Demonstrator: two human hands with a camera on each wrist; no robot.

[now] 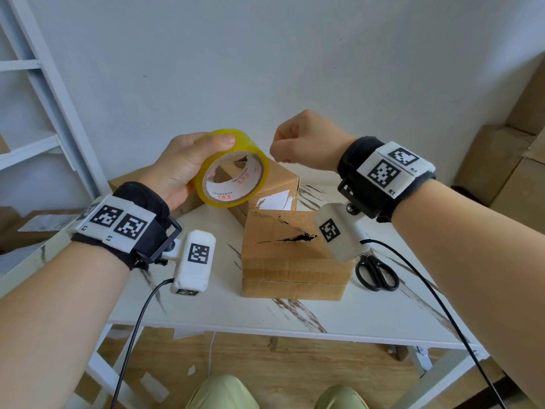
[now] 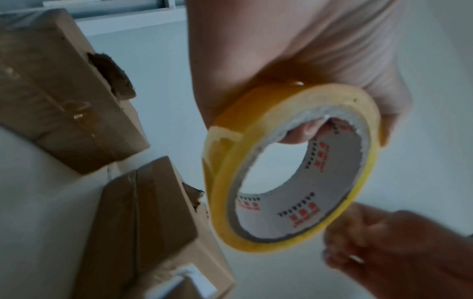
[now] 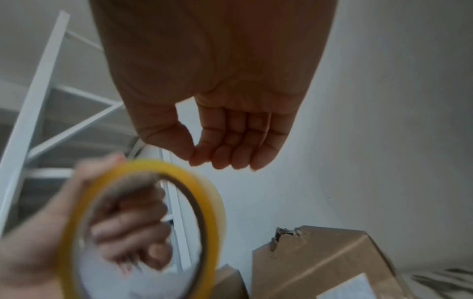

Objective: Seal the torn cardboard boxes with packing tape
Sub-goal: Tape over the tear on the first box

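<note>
My left hand (image 1: 181,162) grips a roll of yellow packing tape (image 1: 250,147) by its rim, raised above the table. The roll (image 2: 222,202) has a folded tape end lying on its outer face. To the right of the roll my right hand (image 1: 295,143) hovers with curled fingers, thumb against forefinger, and I see nothing in it (image 3: 225,145). Below, a cardboard box (image 1: 289,261) with a long jagged tear across its top stands near the front. A second box (image 1: 280,180) with a torn hole (image 3: 286,232) lies behind it.
Black scissors (image 1: 376,273) lie on the white marble-pattern table (image 1: 295,314) right of the near box. A third box (image 1: 129,180) sits at the back left. A white metal shelf (image 1: 44,98) stands left, with stacked cartons (image 1: 501,172) on the floor at the right.
</note>
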